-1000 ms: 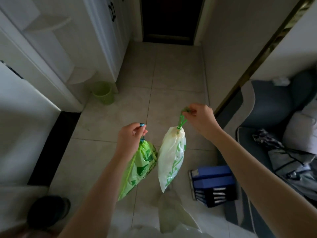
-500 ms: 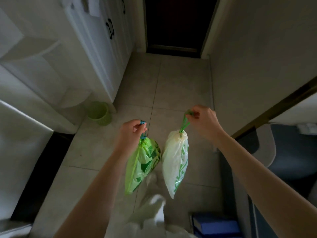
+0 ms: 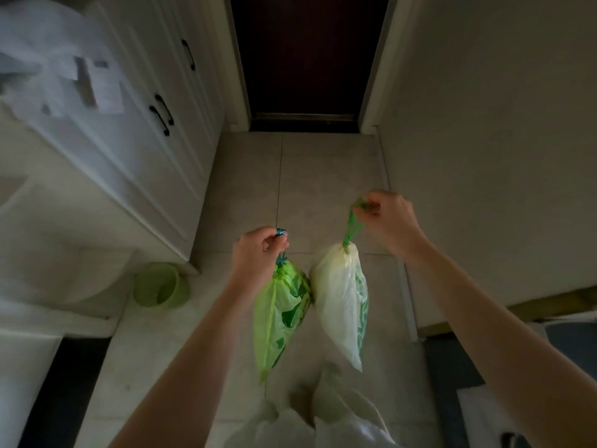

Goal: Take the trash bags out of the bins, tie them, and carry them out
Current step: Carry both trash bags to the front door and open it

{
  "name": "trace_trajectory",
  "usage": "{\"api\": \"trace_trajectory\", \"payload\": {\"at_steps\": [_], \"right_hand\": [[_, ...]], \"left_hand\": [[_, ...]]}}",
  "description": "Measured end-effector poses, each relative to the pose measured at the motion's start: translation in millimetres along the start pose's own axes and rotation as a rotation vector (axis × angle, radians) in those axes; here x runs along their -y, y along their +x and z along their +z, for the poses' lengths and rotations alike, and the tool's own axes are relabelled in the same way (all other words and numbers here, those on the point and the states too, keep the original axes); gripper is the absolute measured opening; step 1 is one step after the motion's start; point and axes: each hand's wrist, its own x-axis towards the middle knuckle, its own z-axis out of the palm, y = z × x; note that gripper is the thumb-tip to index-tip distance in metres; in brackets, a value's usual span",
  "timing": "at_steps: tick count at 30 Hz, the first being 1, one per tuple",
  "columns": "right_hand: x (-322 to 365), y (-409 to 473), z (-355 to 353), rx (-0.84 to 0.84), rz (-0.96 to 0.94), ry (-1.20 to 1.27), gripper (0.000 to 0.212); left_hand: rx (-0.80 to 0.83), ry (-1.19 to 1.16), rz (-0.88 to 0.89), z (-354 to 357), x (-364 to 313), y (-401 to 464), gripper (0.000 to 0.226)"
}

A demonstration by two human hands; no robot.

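Observation:
My left hand [image 3: 258, 250] pinches the blue drawstring of a tied green trash bag [image 3: 279, 315], which hangs below it over the tiled floor. My right hand [image 3: 387, 221] pinches the green drawstring of a tied white trash bag [image 3: 342, 302] with green print. The two bags hang side by side and touch near their tops. A small empty green bin [image 3: 160, 285] stands on the floor to the left, at the corner of the white cabinet.
A dark door [image 3: 307, 56] closes the hallway straight ahead. White cabinets [image 3: 155, 130] with black handles line the left side, a plain wall [image 3: 484, 156] the right. Dark furniture [image 3: 568, 337] shows at the lower right. My legs in light trousers [image 3: 323, 418] are below the bags.
I have walked forward down the hallway with both bags. The door is nearer, the green bin has slid back on the left, and the blue folders and sofa have left view.

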Motion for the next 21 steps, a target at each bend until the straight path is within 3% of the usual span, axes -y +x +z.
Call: {"api": "trace_trajectory", "payload": {"at_steps": [16,21], "right_hand": [[-35,355,33,0.073,-0.107,0.051,0.014],[-39,466,48,0.07,-0.109,0.067,0.014]], "left_hand": [[-0.09,0.093,-0.1,42,-30,337,0.011],[-0.107,0.12,-0.054,48,-33,449,0.013]]}}
